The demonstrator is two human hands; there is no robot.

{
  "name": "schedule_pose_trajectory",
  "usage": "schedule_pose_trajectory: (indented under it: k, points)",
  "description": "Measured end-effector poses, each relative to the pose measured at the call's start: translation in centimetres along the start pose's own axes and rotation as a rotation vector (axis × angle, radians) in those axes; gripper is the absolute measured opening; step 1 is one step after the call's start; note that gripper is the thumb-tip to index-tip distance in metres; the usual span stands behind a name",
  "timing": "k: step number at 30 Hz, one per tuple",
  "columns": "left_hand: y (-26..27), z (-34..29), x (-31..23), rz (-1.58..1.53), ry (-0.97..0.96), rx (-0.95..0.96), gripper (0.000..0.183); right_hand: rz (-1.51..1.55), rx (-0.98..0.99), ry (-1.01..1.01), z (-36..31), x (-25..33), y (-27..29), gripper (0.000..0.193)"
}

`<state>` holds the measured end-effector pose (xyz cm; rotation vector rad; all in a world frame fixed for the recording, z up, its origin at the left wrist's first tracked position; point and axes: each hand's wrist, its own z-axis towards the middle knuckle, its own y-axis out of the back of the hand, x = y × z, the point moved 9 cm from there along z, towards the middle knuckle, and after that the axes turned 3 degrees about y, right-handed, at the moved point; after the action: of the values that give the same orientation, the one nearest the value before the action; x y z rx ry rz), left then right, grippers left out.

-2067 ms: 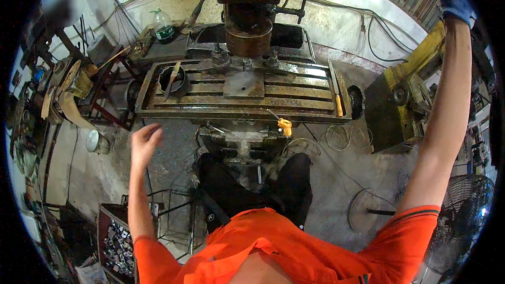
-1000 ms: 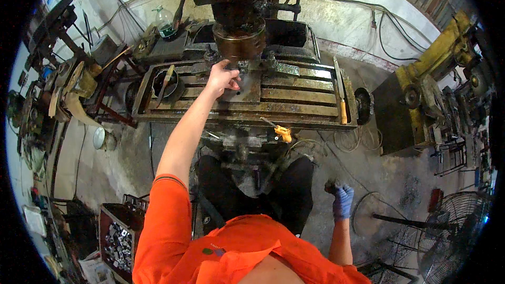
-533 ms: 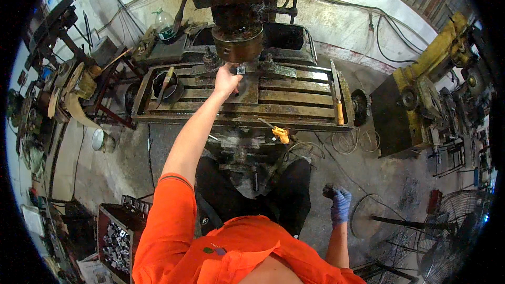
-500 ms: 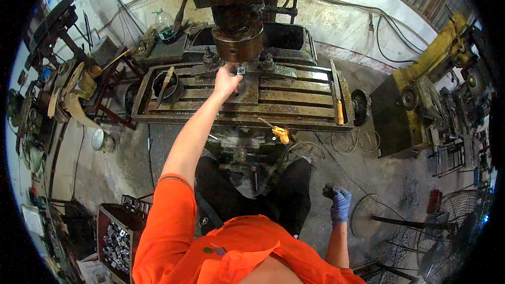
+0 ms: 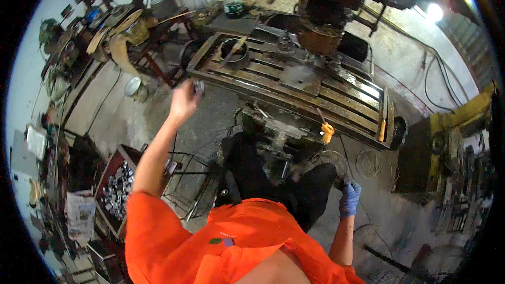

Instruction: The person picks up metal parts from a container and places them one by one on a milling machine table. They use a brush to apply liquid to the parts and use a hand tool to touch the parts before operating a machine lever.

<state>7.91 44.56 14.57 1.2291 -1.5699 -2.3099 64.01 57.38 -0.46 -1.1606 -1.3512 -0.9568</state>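
The left hand (image 5: 185, 101) has drawn back from the machine table (image 5: 294, 81), gripping a small metal piece (image 5: 199, 87)

Clear plastic bottle (image 5: 233, 1), dark label, on bench behind machine.

Your sleeve (image 5: 152, 221) was orange, right hand (image 5: 349, 199) w/ blue glove; grey part (image 5: 199, 87) in left hand (image 5: 184, 102); yellow machine (image 5: 463, 121) nearby.

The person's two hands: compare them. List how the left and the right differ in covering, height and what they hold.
The left hand is bare; the right hand wears a blue glove. The left is raised near the milling table, the right hangs low beside the leg. The left grips a small metal piece; what the right holds, if anything, is unclear. Both arms come out of orange sleeves.
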Motion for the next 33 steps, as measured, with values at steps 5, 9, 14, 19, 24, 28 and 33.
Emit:
schedule_pose_trajectory:
  k: [5,9,14,19,24,28,33]
  points:
    - [-5.9,-7.3,23.5,0.687,-0.137,0.547,0.033,-0.116,0.157,-0.05,5.1,-1.6,-4.0,0.029]
    - [2.2,-8.7,14.5,-0.065,0.184,0.046,0.035,-0.286,-0.027,-0.053,12.2,-7.1,-2.3,0.034]
    - [6.7,-11.2,8.6,-0.566,0.044,-0.104,0.042,-0.15,0.12,-0.207,15.6,-10.5,-7.4,0.035]
    - [8.9,-13.0,5.9,-0.82,0.028,-0.105,0.044,-0.407,-0.01,-0.074,14.2,-8.0,-9.5,0.022]
    - [9.3,-13.9,5.4,-0.851,0.046,-0.098,0.045,-0.341,-0.143,0.224,10.3,-0.8,-10.9,0.021]
    - [8.1,-14.8,7.5,-0.897,0.118,-0.083,0.053,-0.223,-0.17,0.24,8.9,1.8,-10.4,0.029]
    - [7.4,-15.3,8.3,-1.006,0.139,-0.026,0.054,-0.281,-0.086,0.102,10.2,2.6,-5.9,0.038]
